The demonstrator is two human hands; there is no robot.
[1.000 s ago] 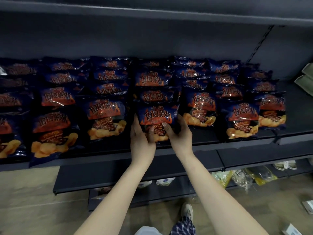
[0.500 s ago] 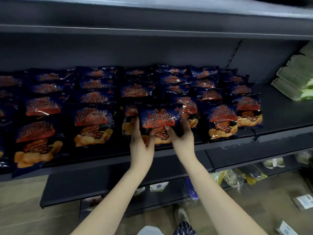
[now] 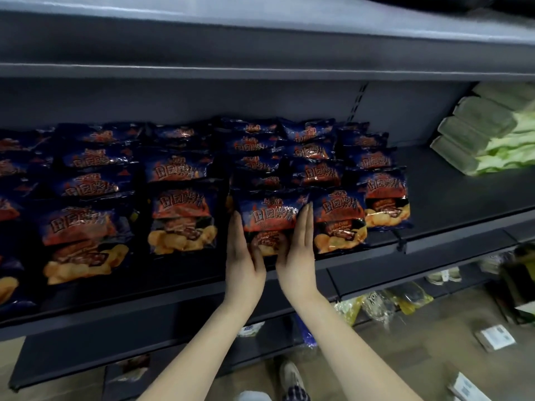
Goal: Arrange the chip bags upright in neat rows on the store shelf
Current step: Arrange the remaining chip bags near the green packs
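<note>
Several rows of dark blue chip bags with orange lettering stand leaning back on the dark store shelf (image 3: 451, 204). I hold the front chip bag (image 3: 269, 217) of one middle row between both hands. My left hand (image 3: 244, 261) presses its left edge and my right hand (image 3: 298, 256) presses its right edge, fingers straight. Neighbouring front bags stand at the left (image 3: 182, 224) and right (image 3: 338, 221). The lower part of the held bag is hidden behind my hands.
Pale green packages (image 3: 486, 134) are stacked at the shelf's right end. An upper shelf (image 3: 260, 53) overhangs close above. Lower shelves (image 3: 405, 270) carry other packets, and boxes (image 3: 495, 338) lie on the floor by my shoe (image 3: 291, 377).
The bag between my hands has shifted right, next to the right neighbour, and my fingers have straightened along its sides. The view has moved closer and tilted up.
</note>
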